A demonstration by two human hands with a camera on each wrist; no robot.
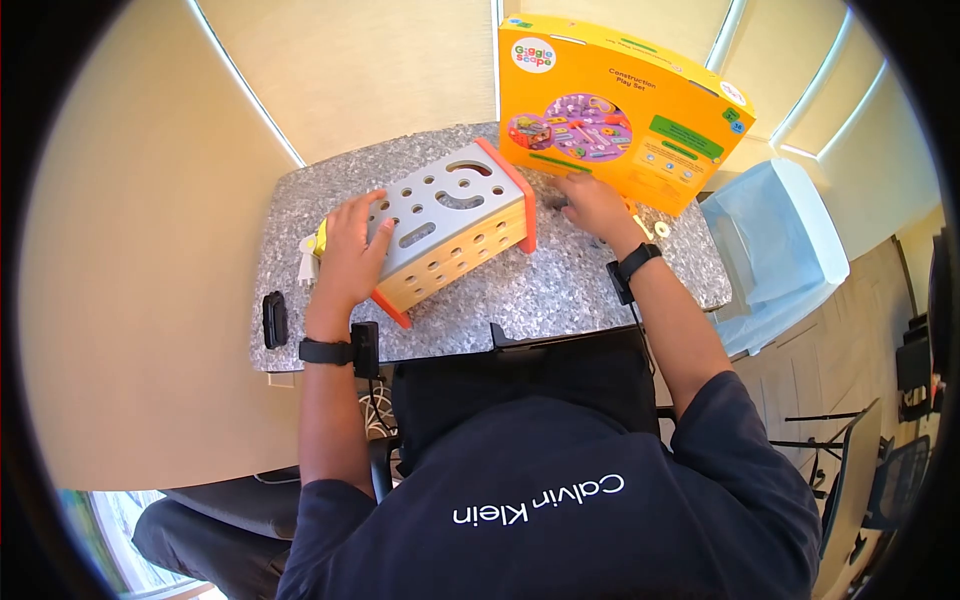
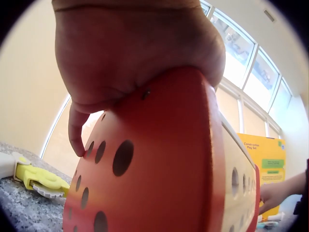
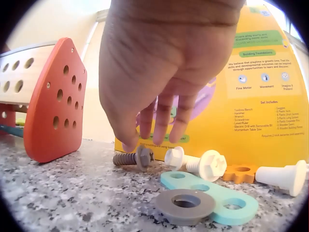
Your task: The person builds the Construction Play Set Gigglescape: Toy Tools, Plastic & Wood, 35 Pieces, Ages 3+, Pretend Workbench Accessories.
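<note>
The left hand (image 1: pixel 350 255) rests on the grey top of a wooden toolbox (image 1: pixel 450 225) with red ends, its fingers spread. In the left wrist view its palm (image 2: pixel 140 53) lies over the edge of the red end panel (image 2: pixel 164 169). Beside the box's far end, the right hand (image 1: pixel 603 212) hangs low over the table with fingers pointing down. The right wrist view shows this hand (image 3: pixel 169 67) with its thumb tip just above a grey screw (image 3: pixel 134 158); whether they touch is unclear. Close by lie a white screw (image 3: pixel 195 163), a teal strip (image 3: pixel 224 198) and a grey nut (image 3: pixel 166 205).
A yellow box (image 1: pixel 640 100) stands at the table's back. An orange gear (image 3: pixel 231 175) and a white plastic piece (image 3: pixel 277 178) lie before it. A yellow-and-white toy (image 2: pixel 41 178) sits left of the toolbox, a black case (image 1: pixel 274 320) near the left edge. A blue-lined bin (image 1: pixel 800 250) stands right.
</note>
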